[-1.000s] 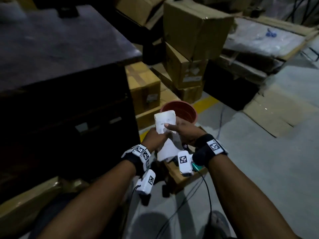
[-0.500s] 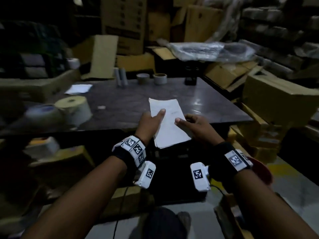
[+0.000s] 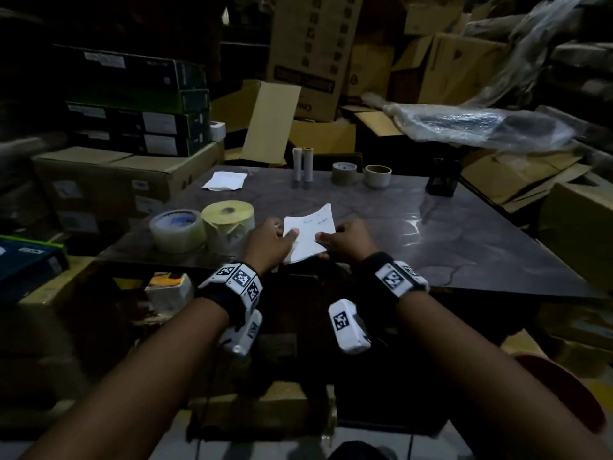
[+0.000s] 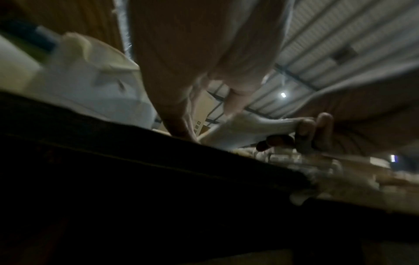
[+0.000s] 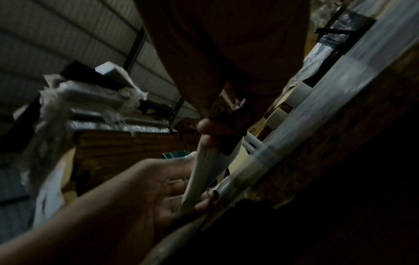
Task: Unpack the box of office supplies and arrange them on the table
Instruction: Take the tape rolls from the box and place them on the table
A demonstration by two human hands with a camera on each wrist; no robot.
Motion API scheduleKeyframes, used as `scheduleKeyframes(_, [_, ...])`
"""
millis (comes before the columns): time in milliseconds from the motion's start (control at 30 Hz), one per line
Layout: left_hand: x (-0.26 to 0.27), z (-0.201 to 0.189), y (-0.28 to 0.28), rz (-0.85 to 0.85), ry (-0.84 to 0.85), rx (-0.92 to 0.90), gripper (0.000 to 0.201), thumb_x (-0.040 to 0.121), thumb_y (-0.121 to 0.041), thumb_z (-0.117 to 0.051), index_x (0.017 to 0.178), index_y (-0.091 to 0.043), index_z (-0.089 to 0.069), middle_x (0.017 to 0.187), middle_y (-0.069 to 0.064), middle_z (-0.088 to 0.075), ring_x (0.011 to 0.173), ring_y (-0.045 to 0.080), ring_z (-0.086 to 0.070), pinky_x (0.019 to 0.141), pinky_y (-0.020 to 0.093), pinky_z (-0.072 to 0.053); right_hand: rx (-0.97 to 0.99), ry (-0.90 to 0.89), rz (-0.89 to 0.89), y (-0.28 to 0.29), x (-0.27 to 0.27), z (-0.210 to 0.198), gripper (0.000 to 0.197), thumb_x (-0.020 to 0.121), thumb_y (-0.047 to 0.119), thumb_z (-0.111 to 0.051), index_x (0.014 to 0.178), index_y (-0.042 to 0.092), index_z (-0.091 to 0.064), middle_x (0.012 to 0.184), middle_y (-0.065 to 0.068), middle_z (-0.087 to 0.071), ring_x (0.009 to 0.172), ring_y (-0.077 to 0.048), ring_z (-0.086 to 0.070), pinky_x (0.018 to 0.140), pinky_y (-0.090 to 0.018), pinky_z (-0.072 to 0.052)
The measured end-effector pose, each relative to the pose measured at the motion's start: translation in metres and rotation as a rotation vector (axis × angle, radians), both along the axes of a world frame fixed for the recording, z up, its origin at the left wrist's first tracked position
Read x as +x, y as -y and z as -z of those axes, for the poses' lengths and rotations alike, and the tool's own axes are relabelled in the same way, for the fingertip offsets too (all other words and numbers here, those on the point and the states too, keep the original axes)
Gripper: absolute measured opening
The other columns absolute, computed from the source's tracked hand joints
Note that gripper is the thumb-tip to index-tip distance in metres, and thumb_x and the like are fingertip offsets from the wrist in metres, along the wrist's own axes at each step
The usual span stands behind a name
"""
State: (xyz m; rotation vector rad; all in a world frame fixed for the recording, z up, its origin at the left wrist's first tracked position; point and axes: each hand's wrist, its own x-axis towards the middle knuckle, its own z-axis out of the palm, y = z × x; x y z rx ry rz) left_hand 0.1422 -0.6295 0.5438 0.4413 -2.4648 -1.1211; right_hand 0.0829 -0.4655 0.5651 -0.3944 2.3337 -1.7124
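Note:
A thin white stack of paper [image 3: 310, 234] is held by both hands just above the near edge of the dark table [image 3: 431, 234]. My left hand [image 3: 270, 242] pinches its left side, thumb on top. My right hand [image 3: 345, 240] pinches its right side. The left wrist view shows the paper [image 4: 249, 125] bowed between the right hand's fingers [image 4: 310, 129] and the left thumb. In the right wrist view the paper [image 5: 208, 172] runs from the right hand down into the left hand [image 5: 158, 188], close above the table edge.
On the table stand a clear tape roll [image 3: 177, 230], a yellowish label roll [image 3: 229, 224], a white sheet [image 3: 225, 180], two upright tubes [image 3: 302, 167], two brown tape rolls [image 3: 361, 174] and a black holder [image 3: 442, 177]. Cardboard boxes [image 3: 122, 177] crowd every side.
The paper came up from low over the floor beside the table to the table's near edge, then moved further forward. Both hands kept hold of it throughout.

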Motion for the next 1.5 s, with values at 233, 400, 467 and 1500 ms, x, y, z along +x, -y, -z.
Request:
scheduleKeyframes(233, [0.004,0.019,0.027,0.157,0.07,-0.252,0.064,0.079,-0.044,-0.074,0.133,-0.017,-0.054,0.133,0.004,-0.06,0.12,0.024,-0.057,0.085,0.022,-0.04,0.062,-0.134,0.032,0.045,-0.031,0.04,0.036,0.059,0.04,-0.073,0.075,0.007,-0.073,0.076,-0.006,-0.075,0.068,-0.023,-0.073,0.066,-0.048,-0.061])
scheduleKeyframes(400, [0.0,0.027,0.028,0.065,0.04,-0.257,0.073,0.075,-0.053,-0.069,0.134,-0.013,-0.055,0.133,0.006,-0.061,0.119,0.024,-0.059,0.097,0.033,-0.048,0.148,-0.317,0.054,0.044,-0.018,0.035,0.04,0.077,0.041,-0.064,0.088,0.005,-0.075,0.085,-0.01,-0.076,0.079,-0.023,-0.071,0.073,-0.037,-0.058])
scheduleKeyframes(467, [0.002,0.025,0.025,0.031,0.025,-0.27,0.073,0.075,-0.051,-0.072,0.135,-0.012,-0.055,0.134,0.008,-0.06,0.121,0.025,-0.058,0.099,0.032,-0.047,0.17,-0.349,0.095,0.04,-0.021,0.034,0.04,0.082,0.042,-0.062,0.08,0.004,-0.074,0.077,-0.012,-0.074,0.074,-0.025,-0.07,0.069,-0.035,-0.056])
scheduleKeyframes(1500, [-0.015,0.03,-0.413,0.613,0.159,-0.112,0.046,0.086,-0.041,-0.066,0.12,-0.01,-0.065,0.118,0.009,-0.068,0.11,0.024,-0.063,0.094,0.032,-0.049,0.404,-0.064,0.477,-0.42,0.046,0.048,0.045,0.086,0.039,-0.066,0.096,-0.005,-0.068,0.089,-0.019,-0.069,0.088,-0.033,-0.067,0.076,-0.037,-0.051])
